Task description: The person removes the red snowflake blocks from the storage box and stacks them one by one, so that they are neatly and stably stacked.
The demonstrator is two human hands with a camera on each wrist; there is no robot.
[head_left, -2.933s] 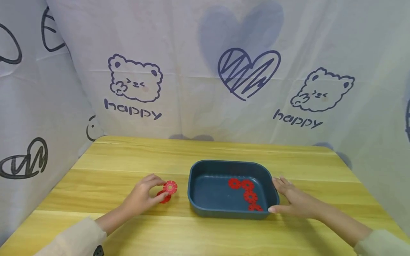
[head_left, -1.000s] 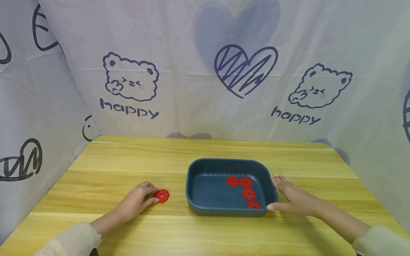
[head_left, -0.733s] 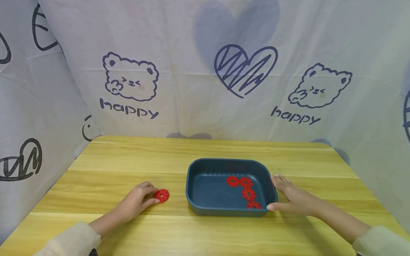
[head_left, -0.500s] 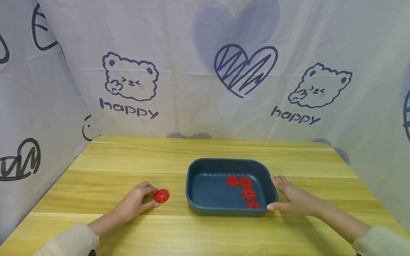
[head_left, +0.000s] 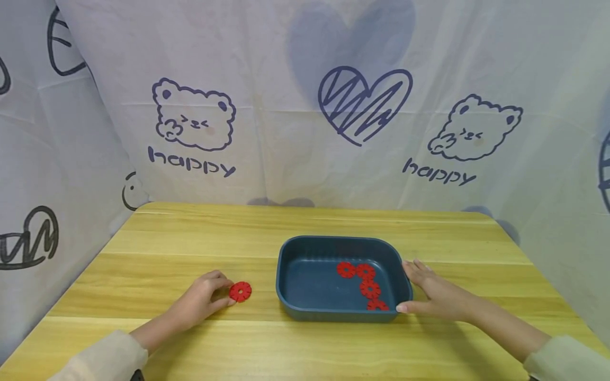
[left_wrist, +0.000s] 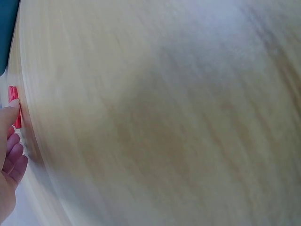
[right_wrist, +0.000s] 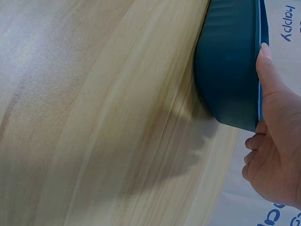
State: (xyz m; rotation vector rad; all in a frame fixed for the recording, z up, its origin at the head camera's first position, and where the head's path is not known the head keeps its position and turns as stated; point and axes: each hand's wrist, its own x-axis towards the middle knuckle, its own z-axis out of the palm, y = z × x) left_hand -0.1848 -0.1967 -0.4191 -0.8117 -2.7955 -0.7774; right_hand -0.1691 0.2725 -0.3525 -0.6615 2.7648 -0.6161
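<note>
My left hand (head_left: 197, 300) is at a red notched plastic disc (head_left: 240, 291) on the wooden table, pinching its left edge between thumb and fingers. In the left wrist view the red discs (left_wrist: 17, 123) look edge-on like a small stack, with the thumb across them. To the right stands a dark blue-green rectangular bin (head_left: 340, 316) with several red discs (head_left: 370, 289) lying inside toward its right side. My right hand (head_left: 440, 297) holds the bin's right end, thumb at the front corner of the rim and fingers farther back. The right wrist view shows that thumb along the bin's rim (right_wrist: 260, 94).
The wood-grain table (head_left: 305, 349) runs back to a hanging white cloth (head_left: 281, 153) printed with bears, a heart and writing. More printed cloth hangs along the left and right sides.
The left hand has lowered the disc it held up onto the other red disc and shifted slightly left. Its fingers have eased a little. The right hand and bin have stayed put.
</note>
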